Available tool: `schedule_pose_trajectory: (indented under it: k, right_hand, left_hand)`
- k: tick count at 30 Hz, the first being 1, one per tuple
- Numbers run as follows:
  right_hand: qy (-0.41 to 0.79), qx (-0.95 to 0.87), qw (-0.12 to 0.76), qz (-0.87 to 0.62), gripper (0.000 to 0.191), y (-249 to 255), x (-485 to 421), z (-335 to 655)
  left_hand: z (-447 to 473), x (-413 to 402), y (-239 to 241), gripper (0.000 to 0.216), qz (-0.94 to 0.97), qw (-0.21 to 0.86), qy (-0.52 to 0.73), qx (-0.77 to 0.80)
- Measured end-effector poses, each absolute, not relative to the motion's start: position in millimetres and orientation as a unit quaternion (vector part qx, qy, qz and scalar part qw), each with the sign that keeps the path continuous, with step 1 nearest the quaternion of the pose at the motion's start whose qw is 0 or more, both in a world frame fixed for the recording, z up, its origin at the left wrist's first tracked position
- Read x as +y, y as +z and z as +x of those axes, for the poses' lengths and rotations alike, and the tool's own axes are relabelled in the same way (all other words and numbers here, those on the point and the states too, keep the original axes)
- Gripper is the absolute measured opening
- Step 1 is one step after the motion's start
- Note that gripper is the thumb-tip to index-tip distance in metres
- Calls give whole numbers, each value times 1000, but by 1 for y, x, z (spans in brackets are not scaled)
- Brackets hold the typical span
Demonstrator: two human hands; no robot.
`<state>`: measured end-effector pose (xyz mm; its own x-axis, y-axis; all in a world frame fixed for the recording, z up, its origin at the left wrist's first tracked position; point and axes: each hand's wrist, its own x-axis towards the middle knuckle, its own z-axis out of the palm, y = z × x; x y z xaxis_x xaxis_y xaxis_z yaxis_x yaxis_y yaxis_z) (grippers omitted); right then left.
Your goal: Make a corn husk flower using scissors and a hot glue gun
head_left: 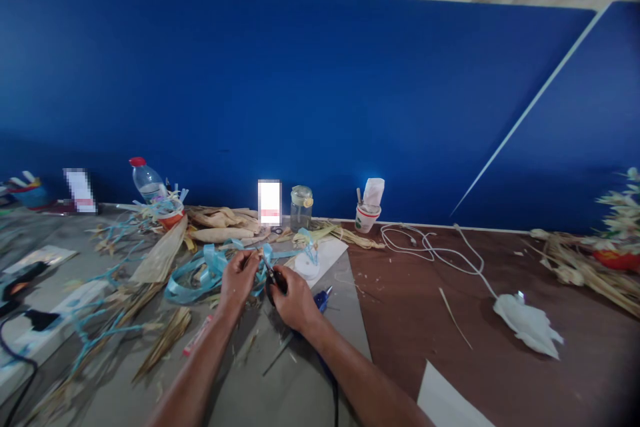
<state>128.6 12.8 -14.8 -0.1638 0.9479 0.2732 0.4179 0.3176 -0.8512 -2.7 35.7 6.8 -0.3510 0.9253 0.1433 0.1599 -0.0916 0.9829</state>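
My left hand (239,278) is closed in a pinch on a light blue ribbon (200,273) that loops across the grey mat. My right hand (295,299) is closed on black-handled scissors (273,275), whose tip points at the ribbon between the two hands. The hands sit close together, almost touching. A blue glue gun (323,298) lies just right of my right hand, its cord running back under my forearm.
Dried husk strips (165,340) and blue-wrapped stems litter the left side. A water bottle (147,180), glass jar (301,207) and paper cup (367,213) stand along the blue wall. White cable (430,250), crumpled white cloth (530,323), dried plants (595,267) lie right.
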Motion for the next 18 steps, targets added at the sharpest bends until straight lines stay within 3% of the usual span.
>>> schedule_pose_trajectory:
  k: [6, 13, 18]
  right_hand:
    - [395, -650, 459, -460, 36, -17, 14, 128]
    - [392, -624, 481, -475, 40, -27, 17, 127]
    - [550, -527, 497, -416, 33, -28, 22, 122]
  left_hand:
    - [-6, 35, 5, 30, 472, 332, 566, 589]
    - [-5, 34, 8, 26, 471, 324, 571, 589]
    - [-1, 31, 14, 28, 447, 370, 593, 559]
